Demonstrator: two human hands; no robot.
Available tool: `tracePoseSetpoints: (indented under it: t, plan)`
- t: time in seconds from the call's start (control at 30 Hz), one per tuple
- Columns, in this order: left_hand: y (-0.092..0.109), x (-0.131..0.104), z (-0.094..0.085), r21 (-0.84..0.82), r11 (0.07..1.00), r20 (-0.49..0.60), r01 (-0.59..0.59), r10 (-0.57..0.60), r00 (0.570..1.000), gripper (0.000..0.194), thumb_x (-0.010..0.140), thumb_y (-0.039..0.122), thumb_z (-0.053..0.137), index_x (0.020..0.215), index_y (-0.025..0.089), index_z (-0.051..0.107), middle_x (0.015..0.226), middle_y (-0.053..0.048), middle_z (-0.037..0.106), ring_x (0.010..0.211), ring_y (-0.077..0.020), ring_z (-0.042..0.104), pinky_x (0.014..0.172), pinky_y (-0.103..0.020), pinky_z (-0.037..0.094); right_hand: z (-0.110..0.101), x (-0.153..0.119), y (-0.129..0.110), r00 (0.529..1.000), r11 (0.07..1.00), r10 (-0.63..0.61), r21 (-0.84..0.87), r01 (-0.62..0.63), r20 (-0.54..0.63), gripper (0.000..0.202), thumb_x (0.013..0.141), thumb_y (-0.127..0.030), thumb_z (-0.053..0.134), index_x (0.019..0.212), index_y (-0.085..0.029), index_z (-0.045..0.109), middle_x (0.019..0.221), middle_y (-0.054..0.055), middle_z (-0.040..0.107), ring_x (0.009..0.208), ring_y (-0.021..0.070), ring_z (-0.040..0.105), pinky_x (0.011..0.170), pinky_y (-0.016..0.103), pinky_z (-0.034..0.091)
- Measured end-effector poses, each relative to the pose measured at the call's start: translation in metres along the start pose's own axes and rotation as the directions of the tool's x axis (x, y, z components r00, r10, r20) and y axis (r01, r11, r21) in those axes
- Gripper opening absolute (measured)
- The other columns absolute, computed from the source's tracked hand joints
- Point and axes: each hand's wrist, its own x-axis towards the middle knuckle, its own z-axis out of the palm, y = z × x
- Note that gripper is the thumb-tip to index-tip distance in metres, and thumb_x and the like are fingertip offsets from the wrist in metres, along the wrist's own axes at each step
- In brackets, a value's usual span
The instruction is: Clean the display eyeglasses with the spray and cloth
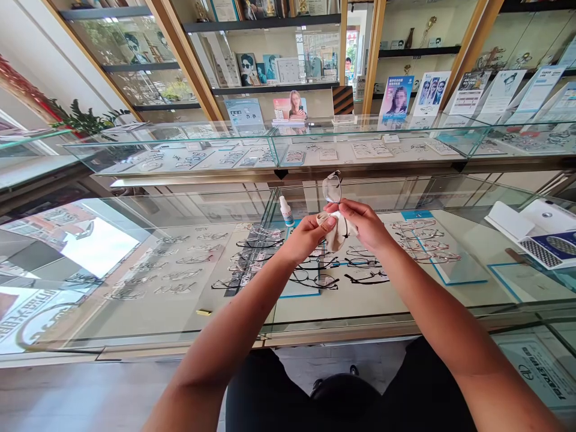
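A pair of glasses is held up in the air, one clear lens standing just above the fingertips of the right hand, whose thumb and fingers are closed in a pinch on the frame near the lens's lower edge. The rest of the frame runs down behind the fingers and into a pale cloth; a dark, thin part, probably a temple, shows against its folds. The left hand has its thumb pressed down on the cloth, with its fingers curled beneath and the gap closed, so the cloth is gripped firmly just below and between both sets of fingers. Judging from this, wiping is under way: the upper lens is free of the cloth, while the other seems to be wrapped in it, though folds and fingers hide it. Whether either lens is finished I cannot tell; the glasses are not yet set down, and the cloth is not yet put aside. Just beyond the left fingers, to their left, a white bottle stands upright on the glass counter, touched by neither hand. Below the fingers, dark frames lie under the glass; well apart, to their right, sits an open white box.
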Motion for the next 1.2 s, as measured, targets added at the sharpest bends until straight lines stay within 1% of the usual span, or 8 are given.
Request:
tracePoseSetpoints:
  t: [0.13,0.33,0.5,0.67,0.77,0.9,1.07,1.2]
  plan:
    - [0.002,-0.002,0.000,0.061,0.998,0.008,-0.019,0.018,1.000,0.058,0.092,0.070,0.086,0.078,0.018,0.067,0.074,0.001,0.059,0.070,-0.0133,0.049,0.069,-0.029,0.040,0.003,0.000,-0.004,1.000,0.998,0.015,0.057,-0.014,-0.014,0.045,0.085,-0.070,0.093,0.094,-0.026,0.089,0.114,0.007,0.085,0.116,0.0278,0.076,0.104,0.040,0.060]
    - [0.008,-0.003,-0.002,0.129,0.992,0.074,-0.008,-0.002,0.997,0.055,0.091,0.066,0.089,0.081,0.017,0.067,0.077,0.000,0.060,0.072,-0.0135,0.051,0.069,-0.029,0.039,0.005,-0.001,-0.006,1.000,0.996,0.017,0.088,-0.016,-0.011,0.046,0.083,-0.069,0.094,0.091,-0.025,0.086,0.112,0.008,0.085,0.114,0.0278,0.076,0.106,0.042,0.060]
    - [0.014,-0.004,-0.001,0.171,0.985,0.094,-0.018,0.002,0.996,0.052,0.089,0.061,0.092,0.082,0.017,0.066,0.070,0.003,0.051,0.066,-0.0107,0.039,0.062,-0.028,0.028,0.006,0.000,-0.006,1.000,0.990,0.004,0.141,-0.003,-0.003,0.043,0.081,-0.068,0.097,0.085,-0.027,0.086,0.107,0.006,0.084,0.122,0.0286,0.076,0.113,0.042,0.058]
    - [0.013,-0.004,0.001,0.169,0.986,0.108,-0.011,-0.008,0.994,0.053,0.088,0.059,0.093,0.082,0.019,0.059,0.067,0.007,0.041,0.061,-0.0088,0.029,0.058,-0.028,0.020,0.006,0.000,-0.004,1.000,0.987,0.021,0.162,-0.017,-0.022,0.041,0.080,-0.068,0.098,0.085,-0.028,0.087,0.108,0.005,0.084,0.119,0.0286,0.076,0.110,0.042,0.060]
    - [0.012,-0.003,0.002,0.177,0.984,0.100,-0.029,0.012,0.995,0.054,0.088,0.060,0.093,0.082,0.020,0.057,0.067,0.007,0.041,0.062,-0.0091,0.030,0.058,-0.028,0.021,0.006,0.000,-0.003,0.999,0.983,0.024,0.182,-0.019,-0.030,0.041,0.079,-0.067,0.099,0.083,-0.029,0.087,0.106,0.005,0.084,0.119,0.0285,0.076,0.109,0.042,0.060]
    - [0.013,-0.004,0.004,0.213,0.976,0.077,-0.043,0.027,0.997,0.053,0.092,0.063,0.089,0.082,0.019,0.059,0.068,0.005,0.043,0.062,-0.0096,0.031,0.058,-0.028,0.021,0.006,0.000,-0.002,1.000,0.985,0.011,0.175,-0.008,-0.018,0.039,0.081,-0.067,0.097,0.085,-0.029,0.086,0.106,0.004,0.084,0.115,0.0272,0.077,0.108,0.042,0.060]
    - [0.011,-0.004,0.007,0.215,0.974,0.022,-0.069,0.065,0.998,0.059,0.092,0.071,0.086,0.080,0.019,0.061,0.069,0.003,0.051,0.063,-0.0101,0.040,0.060,-0.026,0.032,0.007,-0.001,-0.003,1.000,0.986,0.014,0.164,-0.012,-0.011,0.038,0.082,-0.065,0.097,0.087,-0.029,0.087,0.112,0.004,0.085,0.114,0.0258,0.077,0.108,0.040,0.060]
    - [0.006,-0.003,0.010,0.210,0.975,-0.037,-0.073,0.082,0.996,0.065,0.093,0.077,0.082,0.077,0.019,0.060,0.066,0.003,0.053,0.060,-0.0095,0.042,0.058,-0.025,0.035,0.008,-0.001,-0.004,0.999,0.988,0.028,0.151,-0.024,-0.024,0.040,0.079,-0.068,0.098,0.088,-0.030,0.089,0.111,0.004,0.087,0.112,0.0271,0.079,0.106,0.041,0.062]
